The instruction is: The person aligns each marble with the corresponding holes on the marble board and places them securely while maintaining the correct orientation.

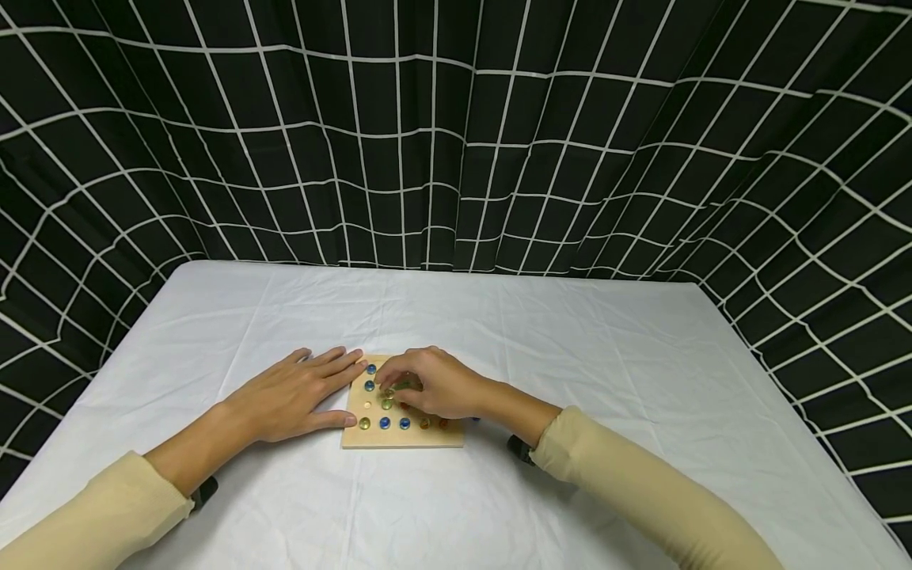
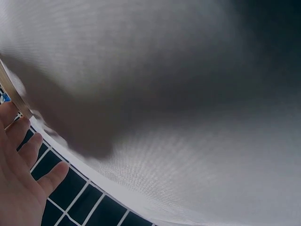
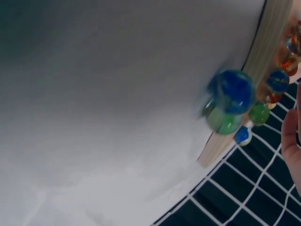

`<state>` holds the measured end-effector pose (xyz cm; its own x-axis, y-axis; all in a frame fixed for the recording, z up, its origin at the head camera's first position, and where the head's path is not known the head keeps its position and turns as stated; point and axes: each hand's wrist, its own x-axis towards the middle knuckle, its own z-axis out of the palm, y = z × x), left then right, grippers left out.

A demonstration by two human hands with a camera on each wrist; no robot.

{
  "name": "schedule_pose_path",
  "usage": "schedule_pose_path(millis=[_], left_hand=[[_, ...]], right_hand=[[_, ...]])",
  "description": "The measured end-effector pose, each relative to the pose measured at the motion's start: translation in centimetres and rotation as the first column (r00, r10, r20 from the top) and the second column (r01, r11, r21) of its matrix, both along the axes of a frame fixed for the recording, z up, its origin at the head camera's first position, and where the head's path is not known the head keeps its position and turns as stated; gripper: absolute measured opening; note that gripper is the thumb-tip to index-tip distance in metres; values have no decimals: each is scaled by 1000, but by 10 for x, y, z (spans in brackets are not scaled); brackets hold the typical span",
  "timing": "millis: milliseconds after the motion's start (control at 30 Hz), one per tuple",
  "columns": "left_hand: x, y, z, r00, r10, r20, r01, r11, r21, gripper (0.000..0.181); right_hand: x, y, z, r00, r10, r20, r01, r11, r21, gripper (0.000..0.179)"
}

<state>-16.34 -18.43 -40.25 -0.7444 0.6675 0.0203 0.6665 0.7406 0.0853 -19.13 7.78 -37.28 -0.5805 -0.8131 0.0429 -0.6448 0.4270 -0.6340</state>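
A square wooden board (image 1: 406, 441) lies on the white cloth, with glass marbles in rows of holes. My left hand (image 1: 302, 396) rests with fingers spread at the board's left edge, fingertips and thumb touching it. My right hand (image 1: 435, 384) is over the board, thumb and forefinger pinching a pale marble (image 1: 389, 393). Just in front of that sits a green marble (image 1: 387, 404), beside a vacant hole (image 1: 367, 404). Along the front row are a yellow-green marble (image 1: 365, 423) and a blue marble (image 1: 385, 423). My right hand hides part of the board.
Off the board's right edge, a large-looking blue marble (image 3: 235, 92) and a green marble (image 3: 223, 120) lie on the cloth. The white-covered table (image 1: 570, 340) extends around the board. A black curtain with white grid lines (image 1: 442, 142) hangs behind.
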Motion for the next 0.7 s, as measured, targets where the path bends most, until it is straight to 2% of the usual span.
schedule_pose_path(millis=[300,700], left_hand=[[0,-1,0,1000,-2,3,1,1000,13,81],[0,-1,0,1000,-10,5,10,1000,17,81]], right_hand=[[1,-17,-1,998,43,-52,-40,997,67,24],[5,-28,-6,987,57,-151,-36,989,143,21]])
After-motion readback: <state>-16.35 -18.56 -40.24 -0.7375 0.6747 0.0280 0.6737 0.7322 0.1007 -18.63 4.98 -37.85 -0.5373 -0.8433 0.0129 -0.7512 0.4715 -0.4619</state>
